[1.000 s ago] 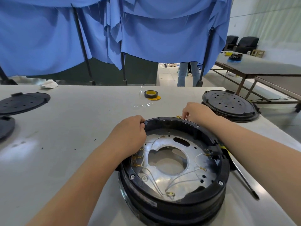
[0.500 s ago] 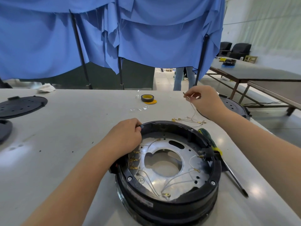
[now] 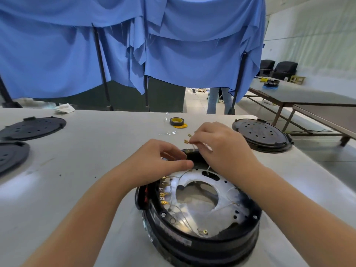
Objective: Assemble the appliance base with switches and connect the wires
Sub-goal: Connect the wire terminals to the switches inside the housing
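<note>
The round black appliance base (image 3: 192, 241) lies open side up on the white table, with a silver metal plate (image 3: 217, 207) inside it. Brass switch terminals (image 3: 163, 195) line the plate's left side, and thin white wires run across it. My right hand (image 3: 217, 145) hovers over the base's far rim and pinches a thin white wire with brass terminals (image 3: 187, 138) at its ends. My left hand (image 3: 159, 160) sits just left of it at the far rim, thumb and fingers drawn together close to the hanging wire; what they hold is unclear.
A yellow-and-black tape roll (image 3: 177, 122) lies behind the hands. A black perforated lid (image 3: 260, 134) sits at the right, two more black lids (image 3: 32, 128) at the left. A white rag (image 3: 64, 108) lies at the far edge. Blue curtains hang behind.
My right hand came down and back from its raised position, bringing the wire over the base's far rim. My left hand left the rim and lifted toward the wire. The view shifted.
</note>
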Demonstrator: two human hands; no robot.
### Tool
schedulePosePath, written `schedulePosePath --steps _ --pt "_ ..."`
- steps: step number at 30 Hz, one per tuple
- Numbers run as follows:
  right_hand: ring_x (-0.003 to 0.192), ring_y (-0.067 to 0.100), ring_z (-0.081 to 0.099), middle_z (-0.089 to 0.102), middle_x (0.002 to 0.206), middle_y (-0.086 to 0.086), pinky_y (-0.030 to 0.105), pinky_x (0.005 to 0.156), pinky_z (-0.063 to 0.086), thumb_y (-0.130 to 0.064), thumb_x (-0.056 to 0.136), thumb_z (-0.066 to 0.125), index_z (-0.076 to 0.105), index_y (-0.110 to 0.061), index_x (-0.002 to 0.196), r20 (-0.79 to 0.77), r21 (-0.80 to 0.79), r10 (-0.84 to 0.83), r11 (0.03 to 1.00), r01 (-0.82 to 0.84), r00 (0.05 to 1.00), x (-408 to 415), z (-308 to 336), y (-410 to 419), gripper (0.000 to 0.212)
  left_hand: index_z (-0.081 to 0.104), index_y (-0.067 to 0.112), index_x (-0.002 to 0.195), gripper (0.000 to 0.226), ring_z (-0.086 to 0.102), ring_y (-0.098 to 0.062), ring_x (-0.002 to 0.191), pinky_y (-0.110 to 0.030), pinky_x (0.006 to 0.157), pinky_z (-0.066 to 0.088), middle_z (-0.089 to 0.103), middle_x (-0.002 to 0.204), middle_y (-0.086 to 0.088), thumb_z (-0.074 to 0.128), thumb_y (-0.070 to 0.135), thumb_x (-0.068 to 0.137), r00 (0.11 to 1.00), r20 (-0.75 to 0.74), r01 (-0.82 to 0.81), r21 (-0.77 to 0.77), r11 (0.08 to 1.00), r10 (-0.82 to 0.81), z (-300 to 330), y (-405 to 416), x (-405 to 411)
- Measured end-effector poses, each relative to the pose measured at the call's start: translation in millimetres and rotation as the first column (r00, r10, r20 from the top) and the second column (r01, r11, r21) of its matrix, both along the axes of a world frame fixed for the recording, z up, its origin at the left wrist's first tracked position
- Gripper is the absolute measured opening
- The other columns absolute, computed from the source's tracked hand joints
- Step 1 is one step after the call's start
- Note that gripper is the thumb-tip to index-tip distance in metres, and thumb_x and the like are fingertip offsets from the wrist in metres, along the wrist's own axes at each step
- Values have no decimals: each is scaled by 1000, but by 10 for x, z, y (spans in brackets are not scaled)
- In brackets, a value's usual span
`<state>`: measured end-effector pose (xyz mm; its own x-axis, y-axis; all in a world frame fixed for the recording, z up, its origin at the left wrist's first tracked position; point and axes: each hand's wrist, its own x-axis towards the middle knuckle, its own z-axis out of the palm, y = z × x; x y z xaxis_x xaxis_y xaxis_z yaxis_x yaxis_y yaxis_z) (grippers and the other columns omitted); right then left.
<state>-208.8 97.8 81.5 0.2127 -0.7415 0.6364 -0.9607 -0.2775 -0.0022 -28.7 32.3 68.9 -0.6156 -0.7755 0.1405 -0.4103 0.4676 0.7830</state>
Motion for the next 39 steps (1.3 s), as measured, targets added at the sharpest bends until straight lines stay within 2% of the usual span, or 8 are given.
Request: schedulePosePath --steps 5,8,12,18,30,33,35,39 --pt "89 20 59 66 94 0 37 66 50 -12 90 58 75 -18 96 45 61 34 997 -37 998 142 -134 41 19 76 31 76 8 67 5 73 -11 69 47 73 74 17 72 37 81 984 -163 -77 -7 997 75 -116 135 12" --pt "87 13 59 64 96 -4 30 72 52 -6 87 62 73 -17 98 215 16 87 996 -93 973 133 -189 52 18 72 35 67 17 64 7 71 -4 65 43 71 71 20 71 30 83 963 -233 -149 -33 988 137 -232 188 28" --pt "85 8 58 62 93 -5 20 77 50 -1 81 64 54 -21 92 557 -116 122 991 -68 822 82 -199 64 25 70 32 66 18 62 8 72 1 63 39 69 70 22 70 30 84 943 -268 -212 -36 977 195 -306 239 28" --pt "75 6 63 70 80 -1 14 68 51 -3 91 49 70 -14 87 828 191 -37 957 -219 559 9 -197 18 24 70 31 67 18 62 8 70 1 61 39 70 69 20 70 31 84 940 -283 -198 7 980 192 -296 275 18" --pt "63 3 62 74 81 -3 13 62 52 -25 94 56 74 -15 88 904 260 -109 908 -328 414 25 -166 39 22 72 29 76 7 64 1 66 -7 53 46 70 73 12 77 33 76 907 -348 -204 124 971 235 -334 310 -20" --pt "67 5 64 75 84 -2 17 69 56 -27 94 56 74 -17 87 913 288 -148 895 -341 381 27 -160 29 21 73 22 78 12 70 -12 72 -22 68 56 74 76 3 78 32 75 866 -395 -212 263 941 305 -322 288 -12" --pt "71 7 66 75 86 -2 19 71 57 -26 93 57 74 -18 88 913 307 -166 882 -357 373 27 -165 24 19 74 18 77 11 70 -17 66 -33 64 57 75 77 -3 79 29 75 824 -446 -180 380 907 350 -298 290 5" --pt "76 8 70 76 89 -2 16 70 55 -23 92 59 74 -16 94 916 331 -187 852 -407 354 34 -180 25 17 76 15 79 8 71 -16 65 -21 54 53 75 77 -6 79 22 74 726 -549 -124 490 863 415 -257 305 25"
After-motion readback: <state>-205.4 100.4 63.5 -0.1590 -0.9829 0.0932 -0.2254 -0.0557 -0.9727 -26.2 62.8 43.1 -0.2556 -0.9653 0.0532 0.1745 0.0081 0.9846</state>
